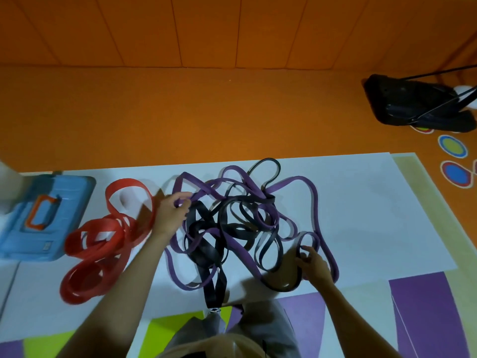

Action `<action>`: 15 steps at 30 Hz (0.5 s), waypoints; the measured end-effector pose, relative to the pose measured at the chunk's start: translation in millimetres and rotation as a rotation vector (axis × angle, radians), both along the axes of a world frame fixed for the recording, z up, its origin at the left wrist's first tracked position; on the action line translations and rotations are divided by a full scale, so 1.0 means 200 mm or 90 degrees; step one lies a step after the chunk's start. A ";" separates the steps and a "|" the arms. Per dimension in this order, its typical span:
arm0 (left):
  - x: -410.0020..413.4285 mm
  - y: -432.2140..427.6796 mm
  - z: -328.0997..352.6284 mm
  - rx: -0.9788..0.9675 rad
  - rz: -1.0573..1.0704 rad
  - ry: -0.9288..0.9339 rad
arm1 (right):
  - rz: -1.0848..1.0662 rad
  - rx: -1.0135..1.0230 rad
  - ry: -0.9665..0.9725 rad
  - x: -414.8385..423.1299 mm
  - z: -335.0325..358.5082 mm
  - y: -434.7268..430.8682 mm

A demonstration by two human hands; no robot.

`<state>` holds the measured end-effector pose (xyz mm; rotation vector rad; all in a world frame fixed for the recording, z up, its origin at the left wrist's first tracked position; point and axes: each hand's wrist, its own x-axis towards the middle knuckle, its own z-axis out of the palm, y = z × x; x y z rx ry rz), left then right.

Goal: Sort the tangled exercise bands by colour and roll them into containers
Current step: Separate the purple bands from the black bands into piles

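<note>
Left hand [171,211] was in at the top-left of the heap, fingers curled round a loop of the purple bands [304,180] and pinching it against the thumb. Right hand [313,264] was down at the heap's lower right, fingers hooked into a small purple loop just where a black one crossed under it. Whether it also caught the black strand could not be told, as the fingers covered the crossing.

The purple bands and the black bands [206,254] lay knotted together in the middle of the white sheet [361,215], purple sprawling wide and black bunched at the core. How many of each was impossible to count in that knot. One black strand ran straight down towards the person's lap [258,332], and its end was lost behind grey cloth.

The red bands [103,244] sat apart, left of the heap, loosely looped, with the left forearm crossing over their right edge. Beyond them was a blue box [67,202], lid down, orange handle on top, cut off by the left edge. A pale blur beside it was too soft to name.

Far right, on the orange floor [180,112], lay a black bag [413,104], part cropped, near some coloured rings [453,146].
</note>
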<state>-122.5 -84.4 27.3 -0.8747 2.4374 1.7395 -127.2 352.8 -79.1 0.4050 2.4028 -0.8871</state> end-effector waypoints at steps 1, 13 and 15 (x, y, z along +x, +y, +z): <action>-0.03 0.04 -0.03 -0.018 -0.024 -0.013 | 0.028 0.023 -0.002 0.00 0.03 -0.01; -0.27 0.47 -0.30 -0.119 -0.173 -0.222 | -0.033 0.011 0.120 -0.17 0.08 0.08; -0.26 0.48 -0.31 -0.105 -0.117 -0.186 | -0.076 -0.017 0.113 -0.25 0.10 0.10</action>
